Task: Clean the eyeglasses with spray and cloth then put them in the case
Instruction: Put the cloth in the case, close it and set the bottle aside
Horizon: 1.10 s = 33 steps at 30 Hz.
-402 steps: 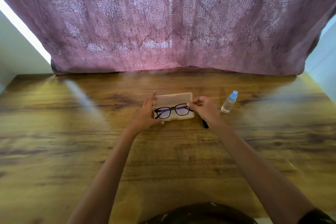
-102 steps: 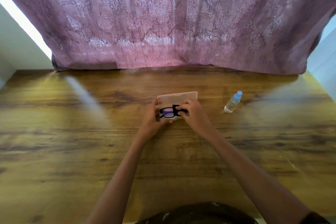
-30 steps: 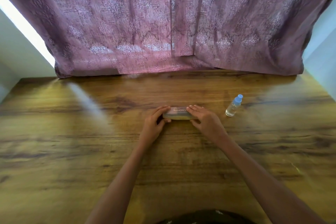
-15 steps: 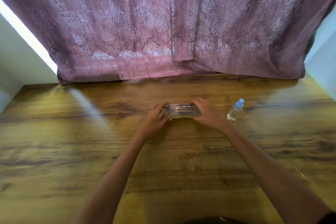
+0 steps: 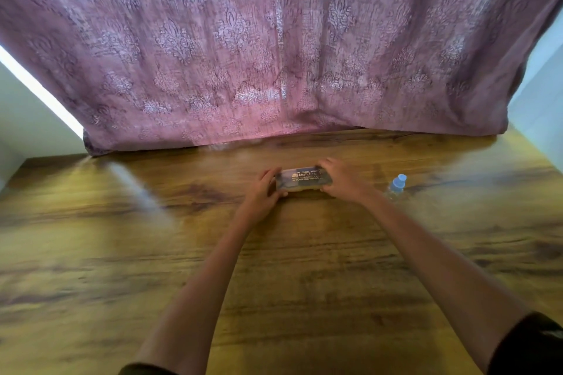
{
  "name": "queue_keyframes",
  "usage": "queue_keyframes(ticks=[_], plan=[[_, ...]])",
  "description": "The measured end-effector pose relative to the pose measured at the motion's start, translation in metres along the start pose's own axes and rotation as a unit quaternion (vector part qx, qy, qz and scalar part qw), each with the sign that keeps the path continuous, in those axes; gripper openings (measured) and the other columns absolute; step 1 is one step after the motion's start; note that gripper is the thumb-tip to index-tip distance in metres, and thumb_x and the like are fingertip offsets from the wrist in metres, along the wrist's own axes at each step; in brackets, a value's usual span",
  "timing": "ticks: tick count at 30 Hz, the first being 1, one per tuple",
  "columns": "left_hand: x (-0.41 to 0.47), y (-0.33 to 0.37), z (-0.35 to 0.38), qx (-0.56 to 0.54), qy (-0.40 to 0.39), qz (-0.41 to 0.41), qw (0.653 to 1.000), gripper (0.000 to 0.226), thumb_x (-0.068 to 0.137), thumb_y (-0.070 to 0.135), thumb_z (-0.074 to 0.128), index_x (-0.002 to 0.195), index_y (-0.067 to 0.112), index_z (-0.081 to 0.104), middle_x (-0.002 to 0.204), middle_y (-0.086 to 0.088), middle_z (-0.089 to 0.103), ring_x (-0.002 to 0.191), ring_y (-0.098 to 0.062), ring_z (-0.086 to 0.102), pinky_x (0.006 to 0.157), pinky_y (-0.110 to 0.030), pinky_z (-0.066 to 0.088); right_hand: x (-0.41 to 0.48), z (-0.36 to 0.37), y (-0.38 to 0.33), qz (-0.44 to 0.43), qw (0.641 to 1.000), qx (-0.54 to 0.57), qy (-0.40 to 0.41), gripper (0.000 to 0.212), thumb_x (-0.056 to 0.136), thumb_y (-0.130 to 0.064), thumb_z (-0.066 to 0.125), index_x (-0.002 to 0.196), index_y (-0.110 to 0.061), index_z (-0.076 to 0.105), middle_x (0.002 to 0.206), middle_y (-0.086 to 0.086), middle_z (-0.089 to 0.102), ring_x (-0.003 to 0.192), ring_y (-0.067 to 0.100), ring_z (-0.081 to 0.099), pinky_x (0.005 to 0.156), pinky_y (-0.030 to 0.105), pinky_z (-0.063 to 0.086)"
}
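Observation:
The eyeglass case (image 5: 303, 179) lies closed on the wooden table (image 5: 122, 253), its dark lid with gold lettering facing up. My left hand (image 5: 264, 192) grips its left end and my right hand (image 5: 341, 181) grips its right end. The eyeglasses and the cloth are out of sight. A small clear spray bottle (image 5: 396, 187) with a light blue cap stands upright just right of my right wrist.
A mauve patterned curtain (image 5: 274, 55) hangs along the table's far edge. White walls show at the far left and far right corners.
The glasses were folded and laid in the open case, then the lid came down. Over the last second both hands stayed on the closed case, which now shows its printed top.

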<state>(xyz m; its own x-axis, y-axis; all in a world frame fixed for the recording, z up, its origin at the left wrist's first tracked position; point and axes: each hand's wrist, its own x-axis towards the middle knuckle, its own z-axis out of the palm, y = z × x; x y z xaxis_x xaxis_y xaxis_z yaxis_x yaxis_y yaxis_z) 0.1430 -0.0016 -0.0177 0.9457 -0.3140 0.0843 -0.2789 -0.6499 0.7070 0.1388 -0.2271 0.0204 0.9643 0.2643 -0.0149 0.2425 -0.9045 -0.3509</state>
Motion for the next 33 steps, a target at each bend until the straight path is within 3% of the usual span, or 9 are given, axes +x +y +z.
queue_keyframes(ticks=[9,15,21,25,29,33], plan=[[-0.002,-0.007,0.005,-0.038,0.014,0.008,0.999,0.060,0.086,0.013,0.070,0.140,0.011,0.044,0.137,-0.008,0.045,0.123,-0.018,0.048,0.108,-0.031,0.040,0.002,-0.001,-0.001,0.013,1.000,-0.007,-0.014,0.054,0.083,-0.012,0.070,0.133,-0.012,0.051,0.129,0.005,0.056,0.113,0.019,0.053,0.093,0.028,0.047],[-0.005,-0.010,0.011,-0.049,0.038,0.015,0.998,0.060,0.085,0.013,0.071,0.139,0.011,0.045,0.134,-0.007,0.048,0.119,-0.015,0.049,0.105,-0.028,0.040,0.001,-0.030,-0.008,0.039,0.999,-0.005,-0.004,0.052,0.088,-0.019,0.067,0.136,-0.009,0.050,0.136,0.010,0.053,0.120,0.023,0.053,0.098,0.034,0.047],[-0.007,-0.012,0.016,-0.038,0.052,0.018,0.998,0.058,0.088,0.017,0.068,0.140,0.015,0.044,0.135,-0.005,0.047,0.118,-0.010,0.045,0.104,-0.025,0.037,-0.028,-0.082,0.000,0.063,0.998,-0.016,0.016,0.034,0.088,-0.027,0.067,0.119,-0.013,0.066,0.115,0.003,0.068,0.099,0.019,0.065,0.078,0.027,0.047],[-0.008,-0.012,0.018,-0.027,0.069,0.024,0.997,0.057,0.088,0.018,0.068,0.140,0.014,0.044,0.135,-0.007,0.048,0.118,-0.011,0.045,0.103,-0.024,0.036,-0.058,-0.090,0.018,0.079,0.986,0.075,0.129,0.009,0.087,-0.024,0.068,0.095,-0.019,0.067,0.095,-0.006,0.068,0.087,0.012,0.064,0.071,0.017,0.043],[-0.009,-0.012,0.017,-0.015,0.062,0.024,0.998,0.057,0.090,0.020,0.066,0.141,0.016,0.042,0.139,-0.006,0.045,0.118,-0.011,0.045,0.101,-0.025,0.037,-0.086,-0.070,0.034,0.088,0.951,0.180,0.237,0.028,0.082,-0.024,0.076,0.104,-0.019,0.060,0.101,-0.003,0.064,0.093,0.010,0.059,0.077,0.007,0.036],[-0.009,-0.010,0.017,-0.010,0.060,0.025,0.998,0.058,0.090,0.020,0.065,0.142,0.015,0.041,0.140,-0.006,0.045,0.118,-0.012,0.045,0.100,-0.023,0.036,-0.107,-0.029,0.051,0.158,0.922,0.240,0.258,0.063,0.074,-0.034,0.083,0.125,-0.014,0.052,0.117,-0.002,0.060,0.105,0.013,0.057,0.087,0.025,0.046]])
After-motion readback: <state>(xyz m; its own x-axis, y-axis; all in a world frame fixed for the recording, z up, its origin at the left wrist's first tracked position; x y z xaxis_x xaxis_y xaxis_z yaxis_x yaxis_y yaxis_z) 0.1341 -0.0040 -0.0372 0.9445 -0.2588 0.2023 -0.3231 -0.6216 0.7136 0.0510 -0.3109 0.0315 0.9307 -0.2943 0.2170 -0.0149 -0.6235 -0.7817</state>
